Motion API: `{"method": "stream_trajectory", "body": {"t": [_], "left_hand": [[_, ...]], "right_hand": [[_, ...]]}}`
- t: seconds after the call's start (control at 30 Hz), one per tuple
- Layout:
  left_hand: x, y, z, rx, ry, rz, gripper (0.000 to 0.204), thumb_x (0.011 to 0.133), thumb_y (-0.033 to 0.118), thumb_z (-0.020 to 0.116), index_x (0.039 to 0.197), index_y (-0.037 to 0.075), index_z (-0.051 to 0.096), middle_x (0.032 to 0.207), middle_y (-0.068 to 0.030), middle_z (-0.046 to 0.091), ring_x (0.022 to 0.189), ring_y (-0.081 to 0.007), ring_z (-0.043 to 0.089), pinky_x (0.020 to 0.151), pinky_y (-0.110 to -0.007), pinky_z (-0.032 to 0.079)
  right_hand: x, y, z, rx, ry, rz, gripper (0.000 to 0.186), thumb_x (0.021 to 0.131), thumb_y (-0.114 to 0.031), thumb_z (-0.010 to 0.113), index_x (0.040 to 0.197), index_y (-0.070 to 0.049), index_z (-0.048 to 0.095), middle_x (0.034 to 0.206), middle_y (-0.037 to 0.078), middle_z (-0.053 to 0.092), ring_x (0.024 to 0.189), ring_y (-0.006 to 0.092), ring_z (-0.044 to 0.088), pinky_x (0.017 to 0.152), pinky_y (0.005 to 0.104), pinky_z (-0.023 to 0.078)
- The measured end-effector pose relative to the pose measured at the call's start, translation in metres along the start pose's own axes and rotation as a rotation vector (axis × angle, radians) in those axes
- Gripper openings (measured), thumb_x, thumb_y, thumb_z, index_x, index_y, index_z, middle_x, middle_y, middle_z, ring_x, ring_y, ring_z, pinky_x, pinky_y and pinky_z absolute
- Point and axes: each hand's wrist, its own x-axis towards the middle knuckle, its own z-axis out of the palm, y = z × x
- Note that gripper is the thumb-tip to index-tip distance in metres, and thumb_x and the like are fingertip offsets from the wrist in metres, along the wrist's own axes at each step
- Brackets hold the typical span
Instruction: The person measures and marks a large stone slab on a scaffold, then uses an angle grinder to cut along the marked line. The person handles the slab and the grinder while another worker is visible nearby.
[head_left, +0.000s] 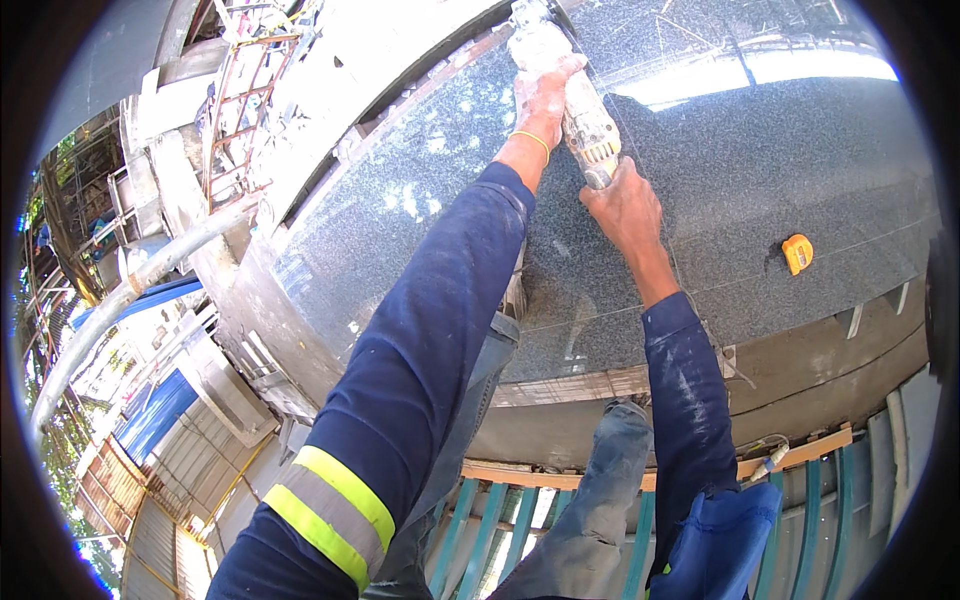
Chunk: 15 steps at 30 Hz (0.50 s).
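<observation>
A dusty, pale angle grinder (586, 130) rests along a dark speckled stone slab (740, 150) near the top centre, its front end by the slab's far edge. My left hand (541, 100) is closed round the front body of the grinder, a yellow band at the wrist. My right hand (626, 205) grips the rear end, nearer to me. A yellow tape measure (797, 254) lies on the slab to the right of my right hand. Faint lines run across the slab's surface. The grinder's disc is hard to make out.
A bent grey pipe (133, 290) and a rusty metal frame (247, 95) are at the left, with blue sheeting (155, 410) lower down. Below the slab are my legs in jeans, a wooden board (800, 453), a cord connector and green slats (815, 520).
</observation>
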Motion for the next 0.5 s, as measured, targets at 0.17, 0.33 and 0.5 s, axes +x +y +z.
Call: {"method": "stream_trajectory", "body": {"t": [0.17,0.33,0.5], "left_hand": [[0.012,0.01,0.0,0.011,0.0,-0.027,0.04,0.083,0.024,0.079,0.112,0.0,0.064,0.1,-0.0126,0.067,0.086,-0.0252,0.067,0.076,-0.039,0.057],[0.015,0.007,-0.005,0.048,-0.056,-0.059,0.036,0.086,0.029,0.077,0.107,0.003,0.064,0.092,-0.0093,0.067,0.08,-0.023,0.067,0.074,-0.038,0.058],[0.001,-0.005,-0.007,0.092,-0.037,-0.048,0.038,0.087,0.032,0.076,0.109,0.004,0.064,0.092,-0.0086,0.067,0.081,-0.0214,0.067,0.075,-0.038,0.058]], "right_hand": [[0.011,-0.009,-0.005,0.011,-0.033,0.023,0.043,0.076,-0.026,0.078,0.1,0.003,0.057,0.091,0.03,0.071,0.088,0.0446,0.072,0.08,0.0528,0.056],[0.011,-0.009,-0.002,0.007,-0.034,0.018,0.046,0.076,-0.027,0.079,0.103,0.004,0.057,0.093,0.031,0.071,0.091,0.0468,0.071,0.081,0.0523,0.056],[-0.008,-0.006,-0.004,-0.008,-0.022,0.03,0.045,0.075,-0.026,0.078,0.102,0.004,0.057,0.092,0.031,0.071,0.091,0.0479,0.07,0.081,0.0528,0.056]]}}
